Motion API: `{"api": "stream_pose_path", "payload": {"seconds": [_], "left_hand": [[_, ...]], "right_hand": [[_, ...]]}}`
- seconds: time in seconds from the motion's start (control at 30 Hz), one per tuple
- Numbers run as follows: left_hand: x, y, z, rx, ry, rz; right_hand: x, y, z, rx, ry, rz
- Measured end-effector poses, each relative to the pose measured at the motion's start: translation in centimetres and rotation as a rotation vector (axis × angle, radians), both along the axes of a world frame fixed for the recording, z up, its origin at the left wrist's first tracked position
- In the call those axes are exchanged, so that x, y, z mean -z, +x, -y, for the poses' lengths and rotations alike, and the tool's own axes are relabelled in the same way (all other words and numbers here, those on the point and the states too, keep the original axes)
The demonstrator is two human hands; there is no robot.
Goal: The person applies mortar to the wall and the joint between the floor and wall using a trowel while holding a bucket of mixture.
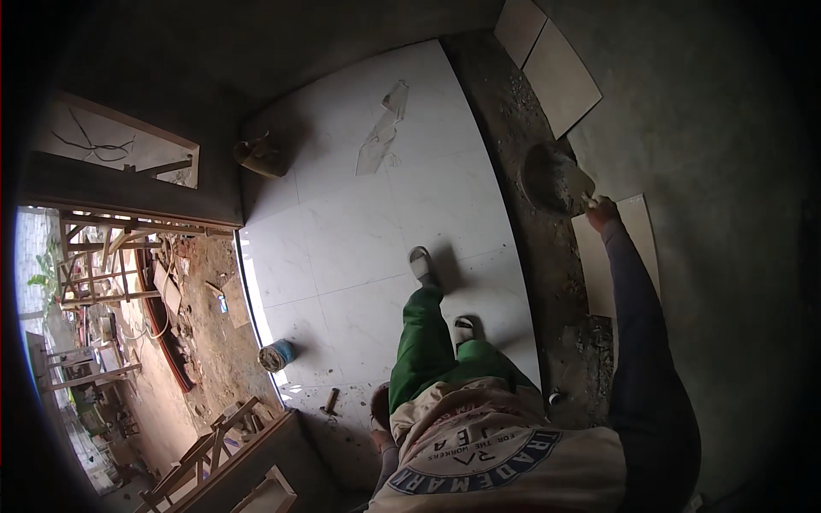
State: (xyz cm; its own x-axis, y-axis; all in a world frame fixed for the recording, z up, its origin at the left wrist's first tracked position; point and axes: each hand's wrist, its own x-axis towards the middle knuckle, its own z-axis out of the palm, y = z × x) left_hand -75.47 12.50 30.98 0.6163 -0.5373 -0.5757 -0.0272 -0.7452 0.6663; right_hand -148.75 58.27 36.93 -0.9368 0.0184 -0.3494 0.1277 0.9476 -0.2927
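At the right, my right hand (603, 214) is closed round the handle of a trowel (579, 181). Its blade is over the mouth of a dark round bucket (537, 181), which stands on the rough strip beside the tiles. What the bucket holds is too dark to make out. My left hand (380, 439) is low beside my hip, partly behind my shirt. It appears closed on a reddish-brown object (379, 407) whose kind I cannot make out. My sandalled feet are on the large white floor tiles (351, 231).
Crumpled clear plastic (382, 132) lies on the far tiles. A blue can (276, 355) and a small hammer-like tool (331, 400) lie at the left edge, near a doorway onto rubble. Beige tiles (560, 77) lean on the right wall. A brownish bag-like object (261, 156) stands far left.
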Motion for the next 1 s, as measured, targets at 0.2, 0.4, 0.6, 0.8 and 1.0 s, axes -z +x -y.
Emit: {"api": "stream_pose_path", "payload": {"seconds": [0.2,0.4,0.6,0.8,1.0], "left_hand": [[3.4,-18.0,8.8,0.013,0.024,-0.002],[2.9,-35.6,18.1,0.142,0.063,0.082],[3.2,-54.0,26.0,0.177,0.029,0.134],[1.0,-76.6,28.9,0.138,-0.320,0.039],[-3.9,-93.1,33.5,0.206,-0.149,0.139]], "right_hand": [[-4.1,-13.6,24.3,-0.333,-0.358,-0.250],[1.8,-15.4,27.8,-0.173,-0.457,0.060],[2.5,-28.1,23.2,-0.169,-0.203,0.115],[2.7,-56.5,24.5,-0.157,0.043,0.177],[1.9,-76.6,26.5,-0.205,0.058,0.042]]}}
